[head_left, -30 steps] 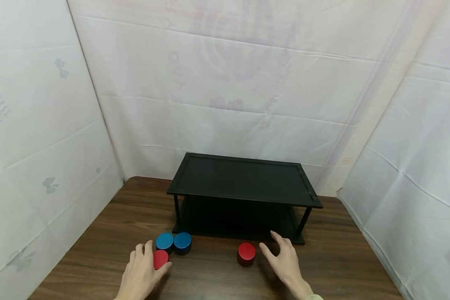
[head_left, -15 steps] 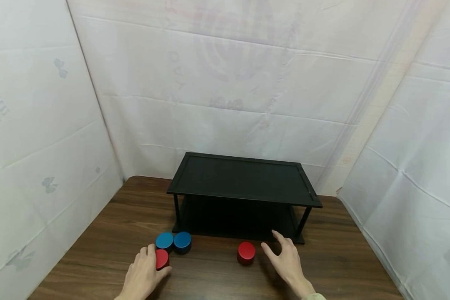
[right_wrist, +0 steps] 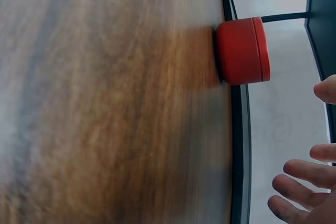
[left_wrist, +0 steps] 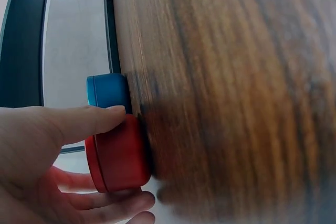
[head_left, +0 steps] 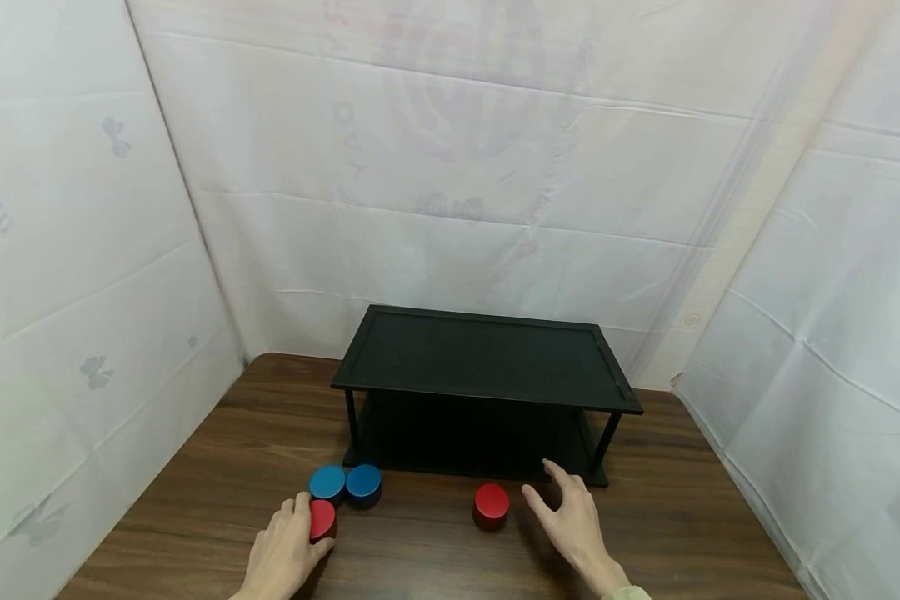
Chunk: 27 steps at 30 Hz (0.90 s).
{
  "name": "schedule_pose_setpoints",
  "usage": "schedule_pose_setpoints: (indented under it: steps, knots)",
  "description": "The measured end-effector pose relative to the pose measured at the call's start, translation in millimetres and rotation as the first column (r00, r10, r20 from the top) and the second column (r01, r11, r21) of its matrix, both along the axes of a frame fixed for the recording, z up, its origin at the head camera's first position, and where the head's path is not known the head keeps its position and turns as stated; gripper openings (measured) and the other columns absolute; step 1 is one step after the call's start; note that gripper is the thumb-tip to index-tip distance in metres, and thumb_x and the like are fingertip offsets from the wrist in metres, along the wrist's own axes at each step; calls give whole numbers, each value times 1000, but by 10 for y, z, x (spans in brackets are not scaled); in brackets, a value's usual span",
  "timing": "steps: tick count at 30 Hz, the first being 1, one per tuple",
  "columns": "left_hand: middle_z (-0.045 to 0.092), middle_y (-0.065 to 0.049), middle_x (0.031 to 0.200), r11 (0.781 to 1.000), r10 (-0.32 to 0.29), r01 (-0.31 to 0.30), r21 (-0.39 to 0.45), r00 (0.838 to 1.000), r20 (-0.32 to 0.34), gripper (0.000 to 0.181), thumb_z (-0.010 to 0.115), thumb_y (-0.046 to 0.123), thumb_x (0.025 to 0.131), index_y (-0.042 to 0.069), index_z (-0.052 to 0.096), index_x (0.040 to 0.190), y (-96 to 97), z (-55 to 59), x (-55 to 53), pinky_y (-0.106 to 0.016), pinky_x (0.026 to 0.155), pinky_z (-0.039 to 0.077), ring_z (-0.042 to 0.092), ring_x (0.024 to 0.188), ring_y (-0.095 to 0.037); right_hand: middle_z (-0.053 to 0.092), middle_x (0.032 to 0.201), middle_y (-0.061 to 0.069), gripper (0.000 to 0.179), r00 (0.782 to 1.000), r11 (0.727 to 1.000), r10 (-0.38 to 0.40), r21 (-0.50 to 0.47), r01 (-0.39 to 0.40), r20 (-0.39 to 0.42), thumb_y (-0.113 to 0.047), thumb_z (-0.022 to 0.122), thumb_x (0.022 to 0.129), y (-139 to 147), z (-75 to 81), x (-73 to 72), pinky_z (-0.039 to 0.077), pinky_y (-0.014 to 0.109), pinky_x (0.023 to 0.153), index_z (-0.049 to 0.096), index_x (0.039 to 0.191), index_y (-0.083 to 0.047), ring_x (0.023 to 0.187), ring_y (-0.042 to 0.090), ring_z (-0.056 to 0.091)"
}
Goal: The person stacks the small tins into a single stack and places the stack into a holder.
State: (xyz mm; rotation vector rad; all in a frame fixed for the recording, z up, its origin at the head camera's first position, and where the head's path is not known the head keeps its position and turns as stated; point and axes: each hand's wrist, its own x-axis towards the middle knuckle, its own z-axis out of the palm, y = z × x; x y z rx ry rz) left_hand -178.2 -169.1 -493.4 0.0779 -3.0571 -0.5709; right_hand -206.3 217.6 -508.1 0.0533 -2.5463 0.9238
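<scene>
My left hand (head_left: 279, 552) grips a round red tin (head_left: 322, 520) at the left of the table. In the left wrist view the thumb lies along one side of this red tin (left_wrist: 121, 156) and the fingers are on the other. Just beyond it stand two round blue tins side by side, a left blue tin (head_left: 327, 483) and a right blue tin (head_left: 363, 485). Near the middle a second red tin (head_left: 491, 505) stands on the table. My right hand (head_left: 572, 523) hovers to its right, fingers spread and apart from the tin, as the right wrist view also shows.
Behind the tins stands a black two-tier shelf (head_left: 487, 354) with thin posts and a lower board. The wooden table (head_left: 405, 558) runs under everything. White sheets (head_left: 450, 167) hang at the back and both sides.
My left thumb has come in against the near side of the red tin, closing the gap there. The right hand and the other tins have hardly moved.
</scene>
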Motion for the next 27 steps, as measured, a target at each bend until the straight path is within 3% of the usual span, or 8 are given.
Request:
schedule_pose_setpoints:
  steps: [5, 8, 13, 15, 18, 21, 27]
  knots:
    - [59, -22, 99, 1000, 6, -6, -1, 1000, 22, 72, 85, 26, 71, -10, 48, 121, 3, -3, -9, -50, 68, 53, 60, 87, -32, 68, 114, 10, 43, 990, 999, -39, -15, 37, -135, -28, 74, 84, 59, 43, -23, 53, 47, 79, 64, 121, -7, 101, 25, 63]
    - [59, -23, 102, 1000, 10, -10, 2, 1000, 24, 73, 85, 26, 71, -10, 48, 123, 6, -3, -15, -51, 70, 53, 60, 89, -34, 68, 110, 10, 35, 967, 998, -59, -36, 52, -247, -16, 75, 83, 122, 92, -50, 51, 41, 81, 66, 115, -5, 100, 23, 62]
    - [60, -23, 103, 1000, 8, -8, 10, 1000, 6, 72, 85, 23, 71, -10, 49, 123, 4, -6, -10, -51, 70, 53, 61, 90, -35, 68, 102, 13, 29, 892, 999, -44, -39, 30, -449, 0, 73, 79, 240, 221, -91, 42, 18, 81, 67, 108, -1, 92, 21, 58]
    - [60, -23, 102, 1000, 7, -7, 15, 1000, 3, 71, 85, 22, 70, -10, 49, 122, 0, -3, -7, -50, 70, 53, 62, 89, -34, 68, 99, 14, 28, 853, 999, -31, -29, 18, -522, 4, 71, 78, 285, 288, -108, 39, 16, 79, 67, 105, 0, 89, 22, 56]
    - [60, -23, 102, 1000, 9, -9, 26, 1000, 6, 71, 85, 21, 70, -10, 49, 122, -3, 2, -6, -50, 70, 54, 62, 89, -34, 67, 99, 16, 27, 811, 1000, -20, -26, 6, -585, 8, 68, 78, 345, 379, -130, 38, 22, 80, 68, 104, 1, 90, 26, 54]
    - [60, -23, 102, 999, 13, -14, 37, 1000, 18, 71, 85, 21, 70, -10, 49, 123, -4, 6, -11, -50, 70, 54, 62, 89, -34, 66, 102, 18, 26, 798, 999, -25, -37, 3, -602, 9, 65, 79, 404, 445, -154, 37, 26, 84, 67, 104, 3, 95, 30, 52]
    - [60, -22, 101, 999, 15, -16, 44, 1000, 18, 71, 85, 20, 70, -9, 49, 124, -6, 22, -13, -49, 68, 54, 62, 88, -32, 62, 110, 23, 25, 810, 999, -44, -41, 24, -585, 8, 63, 81, 487, 492, -199, 34, 29, 88, 66, 107, 5, 101, 33, 49]
